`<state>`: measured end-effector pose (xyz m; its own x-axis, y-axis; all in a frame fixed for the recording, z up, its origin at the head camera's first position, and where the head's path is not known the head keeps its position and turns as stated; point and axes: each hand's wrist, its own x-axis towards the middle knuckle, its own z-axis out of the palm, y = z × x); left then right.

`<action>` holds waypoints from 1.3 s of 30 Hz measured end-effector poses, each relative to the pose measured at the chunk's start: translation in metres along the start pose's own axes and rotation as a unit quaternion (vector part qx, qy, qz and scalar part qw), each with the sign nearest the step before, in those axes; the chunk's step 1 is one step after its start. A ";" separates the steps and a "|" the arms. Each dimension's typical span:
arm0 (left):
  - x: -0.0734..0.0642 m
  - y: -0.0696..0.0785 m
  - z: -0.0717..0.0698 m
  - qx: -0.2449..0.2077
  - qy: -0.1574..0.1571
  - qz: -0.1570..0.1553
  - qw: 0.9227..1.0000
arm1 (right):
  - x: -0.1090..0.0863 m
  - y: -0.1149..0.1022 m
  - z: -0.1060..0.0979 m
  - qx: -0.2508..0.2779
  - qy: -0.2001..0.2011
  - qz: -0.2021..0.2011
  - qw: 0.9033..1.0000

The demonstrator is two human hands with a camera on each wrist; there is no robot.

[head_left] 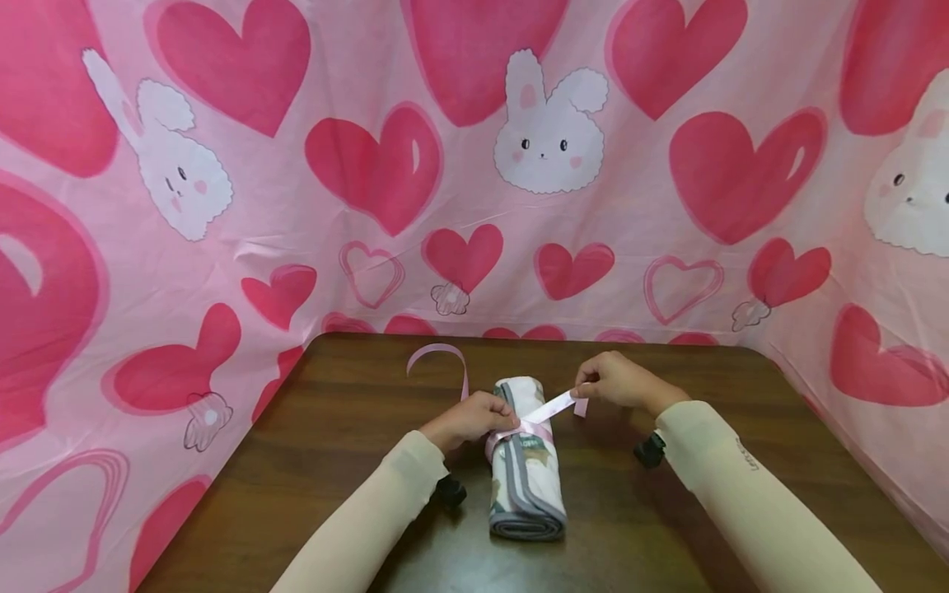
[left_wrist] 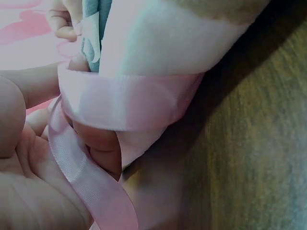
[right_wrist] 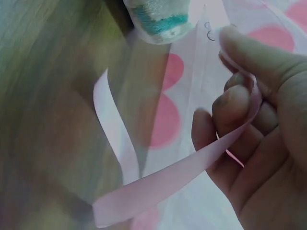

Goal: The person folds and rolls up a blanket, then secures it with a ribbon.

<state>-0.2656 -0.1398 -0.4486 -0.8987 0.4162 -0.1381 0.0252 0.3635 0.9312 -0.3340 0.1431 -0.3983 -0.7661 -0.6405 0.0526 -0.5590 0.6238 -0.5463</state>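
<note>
Two hands gripping ribbon, rolled towel well inside side table edges

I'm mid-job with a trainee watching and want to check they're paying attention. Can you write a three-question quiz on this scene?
1. What circles the rolled cloth? a) a rubber band b) a pink ribbon c) a zip tie
2. True or false: the rolled cloth stands upright on one end on the table.
3. Which of the two hands is farther from the rolled cloth, and what does it hold?

Key: 1. b. 2. False; it lies on its side. 3. The right hand; it pinches part of the pink ribbon.
</note>
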 end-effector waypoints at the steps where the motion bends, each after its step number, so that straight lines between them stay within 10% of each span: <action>1: 0.000 0.000 0.000 -0.002 0.001 -0.003 1.000 | 0.000 -0.001 -0.001 -0.024 0.011 -0.009 1.000; 6: 0.003 0.001 -0.001 -0.005 0.014 -0.019 1.000 | -0.002 -0.007 0.000 -0.103 0.042 -0.046 0.993; 28: 0.007 0.001 0.003 -0.017 0.015 -0.041 0.999 | -0.007 -0.013 -0.027 -0.145 0.068 -0.003 0.987; 35: 0.008 0.001 0.003 -0.031 0.012 -0.049 0.998 | -0.019 -0.032 -0.029 -0.039 0.015 0.014 0.999; 39: 0.009 -0.002 0.002 -0.059 0.004 -0.053 0.997 | -0.025 -0.043 -0.020 -0.043 0.022 -0.053 0.997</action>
<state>-0.2731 -0.1353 -0.4528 -0.8970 0.3737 -0.2359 -0.1214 0.3049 0.9446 -0.2973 0.1412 -0.3592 -0.7129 -0.6864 0.1436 -0.6615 0.5904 -0.4623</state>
